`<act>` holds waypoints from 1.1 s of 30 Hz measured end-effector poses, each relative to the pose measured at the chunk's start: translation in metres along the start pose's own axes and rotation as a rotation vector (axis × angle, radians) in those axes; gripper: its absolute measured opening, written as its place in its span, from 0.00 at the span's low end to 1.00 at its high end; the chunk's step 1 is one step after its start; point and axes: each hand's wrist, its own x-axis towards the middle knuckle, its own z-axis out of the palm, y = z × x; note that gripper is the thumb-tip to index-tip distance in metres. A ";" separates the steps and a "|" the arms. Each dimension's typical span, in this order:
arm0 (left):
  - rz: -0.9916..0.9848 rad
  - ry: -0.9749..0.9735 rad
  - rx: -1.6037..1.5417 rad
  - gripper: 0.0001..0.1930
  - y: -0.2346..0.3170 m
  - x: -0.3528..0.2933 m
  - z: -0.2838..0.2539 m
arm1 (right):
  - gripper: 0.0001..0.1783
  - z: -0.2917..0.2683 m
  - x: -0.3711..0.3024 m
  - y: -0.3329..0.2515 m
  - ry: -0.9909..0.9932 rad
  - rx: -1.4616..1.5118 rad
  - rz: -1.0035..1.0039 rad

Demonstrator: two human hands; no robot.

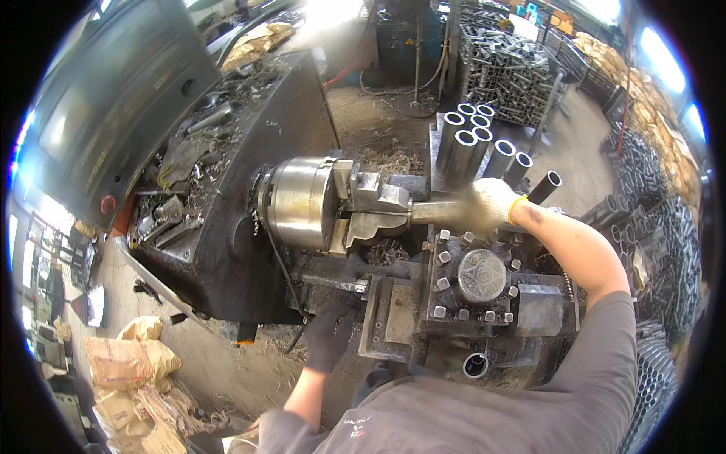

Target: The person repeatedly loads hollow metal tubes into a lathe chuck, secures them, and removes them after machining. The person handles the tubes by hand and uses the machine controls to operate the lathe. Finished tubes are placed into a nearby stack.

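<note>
A metal tube (437, 213) lies level in the jaws (380, 198) of a lathe chuck (302, 203). My right hand (495, 203), in a white glove with a yellow cuff, is closed round the tube's free end, which looks blurred there. My left hand (330, 333), in a dark glove, is low in front of the lathe bed, close to the carriage (392, 318). Its fingers merge with the dark machine parts, so I cannot make out what they touch. Just below the tube stands the bolted tool post (482, 275).
Several upright tubes (502, 159) stand behind the tool post. One short tube (475, 365) stands on the near side. Metal scraps cover the headstock (219, 136). A crate of metal parts (508, 72) sits farther back. Brown sacks (132, 359) lie at lower left.
</note>
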 end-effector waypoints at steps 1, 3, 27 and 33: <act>-0.163 -0.008 -0.096 0.09 -0.014 -0.022 -0.009 | 0.27 0.006 0.005 0.002 0.042 -0.045 -0.034; -0.630 0.258 -0.715 0.14 -0.051 -0.058 -0.018 | 0.27 0.019 0.013 0.006 0.020 0.197 -0.106; -0.681 0.843 -0.059 0.20 -0.127 -0.072 -0.162 | 0.22 0.077 -0.004 0.072 0.213 -0.220 0.043; 0.414 0.892 0.714 0.22 0.015 0.101 -0.272 | 0.28 0.045 -0.077 0.061 0.612 0.295 0.410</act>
